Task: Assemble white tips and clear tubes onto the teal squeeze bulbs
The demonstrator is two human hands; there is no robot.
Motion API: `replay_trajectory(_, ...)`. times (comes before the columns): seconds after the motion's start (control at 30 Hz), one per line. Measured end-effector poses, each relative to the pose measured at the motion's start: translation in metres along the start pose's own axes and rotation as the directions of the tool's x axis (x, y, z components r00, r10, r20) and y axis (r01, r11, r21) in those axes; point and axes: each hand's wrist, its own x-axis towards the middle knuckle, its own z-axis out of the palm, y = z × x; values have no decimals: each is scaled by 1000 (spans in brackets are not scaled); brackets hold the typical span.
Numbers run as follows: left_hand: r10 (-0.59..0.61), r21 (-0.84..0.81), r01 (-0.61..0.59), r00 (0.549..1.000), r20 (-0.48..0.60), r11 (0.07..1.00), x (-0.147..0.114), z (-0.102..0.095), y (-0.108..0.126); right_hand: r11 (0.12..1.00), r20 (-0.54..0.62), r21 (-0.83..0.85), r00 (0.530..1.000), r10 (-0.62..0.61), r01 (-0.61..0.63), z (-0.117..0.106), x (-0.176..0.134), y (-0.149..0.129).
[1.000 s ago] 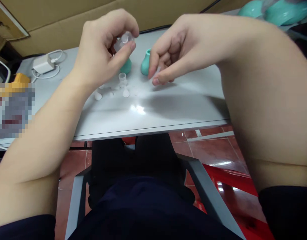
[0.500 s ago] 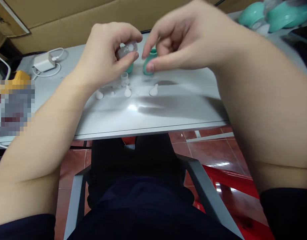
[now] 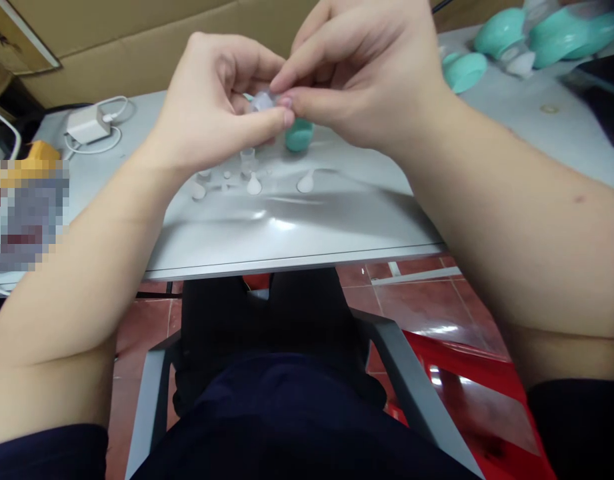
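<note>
A small clear plastic part [image 3: 262, 101] sits between my two hands above the table, mostly covered by fingers. My left hand [image 3: 227, 93] is closed around it. The thumb and forefinger of my right hand [image 3: 347, 70] pinch at its right end; whether they hold a separate small piece is hidden. Behind and just below the fingers stands a teal rounded piece [image 3: 299, 135], its top covered by my right hand. Nearer me on the table are a small clear cup-like piece [image 3: 247, 161] and white teardrop-shaped pieces [image 3: 254, 184], [image 3: 305, 182] among several tiny white bits.
Teal bulb-shaped parts [image 3: 561, 37] lie at the back right, with a dark flat object [image 3: 604, 93] at the edge. A white charger with its cable [image 3: 87, 125] and a yellow object [image 3: 44, 157] are at the left. Cardboard [image 3: 137, 53] stands behind the table.
My right hand has moved left and its fingers have come together at the clear plastic part. My left hand stays nearly in place around it.
</note>
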Motion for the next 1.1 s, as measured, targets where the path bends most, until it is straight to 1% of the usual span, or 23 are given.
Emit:
replay_trajectory(0.07,-5,-168,12,999,41,986,-2,-3,1,1000,-17,29,1000,-3,3,0,0,1)
replay_trajectory(0.1,-21,-218,34,998,64,975,-3,-5,2,999,-18,44,1000,-2,3,-1,0,2)
replay_trajectory(0.17,-34,-258,59,994,100,964,-5,-9,3,997,-27,79,1000,6,-4,-1,-1,3)
replay_trajectory(0.27,-66,-236,90,992,108,968,-6,-13,0,988,-26,153,999,19,-15,1,-2,2)
replay_trajectory(0.33,-86,-200,102,993,86,975,-6,-13,-5,963,-38,266,998,41,-30,4,-2,-1)
replay_trajectory(0.4,-66,-151,72,997,45,986,-6,-9,-7,914,-59,402,995,76,-46,8,-2,-4)
replay_trajectory(0.47,-43,-66,44,999,21,997,-8,0,-4,877,-66,477,993,97,-54,12,-2,-6)
replay_trajectory(0.53,-40,-3,40,999,3,999,-13,11,5,888,-62,455,992,109,-69,14,-3,-7)
replay_trajectory(0.57,-47,-2,47,999,-10,999,-15,16,10,902,-60,423,991,118,-82,15,-4,-8)
replay_trajectory(0.67,-93,-92,87,994,-64,992,-17,24,20,931,-98,353,986,138,-95,17,-5,-8)
replay_trajectory(0.73,-152,-169,135,984,-91,976,-13,22,17,935,-116,342,983,139,-92,18,-6,-9)
replay_trajectory(0.83,-215,-247,184,971,-104,951,-5,12,4,945,-116,303,980,161,-120,20,-5,-9)
replay_trajectory(0.9,-205,-268,173,974,-96,948,-2,5,-4,957,-142,270,979,145,-103,22,-4,-8)
replay_trajectory(0.97,-165,-302,131,982,-91,944,-2,1,-8,964,-169,259,980,101,-54,23,-2,-4)
replay_trajectory(1.03,-124,-344,85,988,-92,935,-3,0,-8,961,-154,274,986,64,-20,22,-1,0)
replay_trajectory(1.1,-109,-359,65,989,-102,931,-4,0,-7,953,-136,302,990,30,13,19,0,5)
